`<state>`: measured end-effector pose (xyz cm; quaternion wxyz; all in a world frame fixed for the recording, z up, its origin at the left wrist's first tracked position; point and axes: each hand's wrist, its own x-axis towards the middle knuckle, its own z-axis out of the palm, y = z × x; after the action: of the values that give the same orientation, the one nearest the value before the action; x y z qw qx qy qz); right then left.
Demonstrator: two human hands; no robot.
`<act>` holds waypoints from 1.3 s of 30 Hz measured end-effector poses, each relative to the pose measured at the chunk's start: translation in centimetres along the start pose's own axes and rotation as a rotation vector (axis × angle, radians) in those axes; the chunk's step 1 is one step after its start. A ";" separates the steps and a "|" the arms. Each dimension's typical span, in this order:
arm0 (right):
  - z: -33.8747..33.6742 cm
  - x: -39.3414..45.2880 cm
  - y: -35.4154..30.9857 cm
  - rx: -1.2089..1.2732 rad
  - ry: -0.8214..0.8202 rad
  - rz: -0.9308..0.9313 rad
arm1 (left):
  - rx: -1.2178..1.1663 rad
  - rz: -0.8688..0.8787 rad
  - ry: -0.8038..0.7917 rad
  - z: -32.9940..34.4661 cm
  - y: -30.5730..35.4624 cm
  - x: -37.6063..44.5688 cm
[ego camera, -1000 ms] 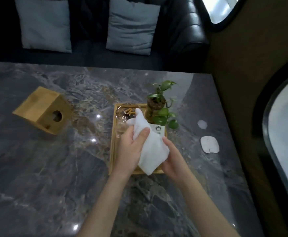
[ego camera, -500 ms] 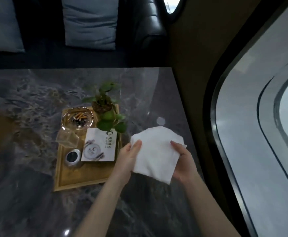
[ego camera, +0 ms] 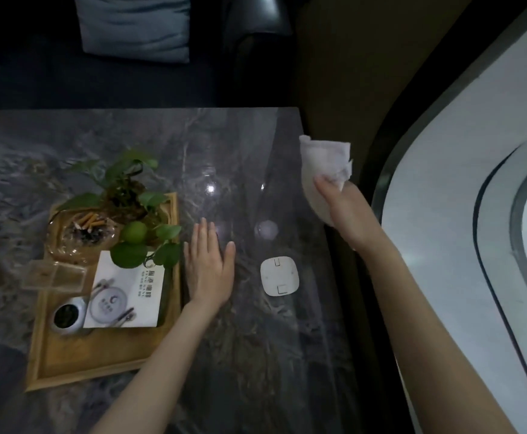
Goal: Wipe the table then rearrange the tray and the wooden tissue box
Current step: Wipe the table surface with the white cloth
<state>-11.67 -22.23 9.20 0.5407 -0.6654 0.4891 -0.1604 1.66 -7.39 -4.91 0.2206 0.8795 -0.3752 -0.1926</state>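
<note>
My right hand [ego camera: 345, 211] grips a crumpled white cloth [ego camera: 321, 170] at the right edge of the dark marble table [ego camera: 240, 145], near its far corner. My left hand [ego camera: 208, 267] lies flat and open on the marble, just right of the wooden tray [ego camera: 77, 364]. The tray holds a potted green plant [ego camera: 130, 195], a glass ashtray [ego camera: 83, 233] with cigarette butts, a white card [ego camera: 127, 296], a clear box and a small dark-topped jar [ego camera: 66, 314]. The wooden tissue box is out of view.
A white square pad [ego camera: 280, 276] lies on the table between my hands. Beyond the far edge stands a dark sofa with a grey cushion [ego camera: 136, 26]. A curved white window wall [ego camera: 475, 214] runs along the right, separated from the table by a dark gap.
The view swung right, taking the tissue box out of view. Both hands held the cloth over the tray; my left hand let go and rests on the marble, my right carried the cloth to the table's right edge.
</note>
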 end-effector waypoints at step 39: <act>12.3 13.5 9.0 -1.004 -0.099 -0.304 | 0.222 -0.008 -0.006 2.0 -2.4 0.6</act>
<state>-0.49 -25.82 -7.43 0.1485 -0.9127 0.3775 0.0489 2.45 -6.84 -7.96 0.1200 0.8995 -0.3911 -0.1536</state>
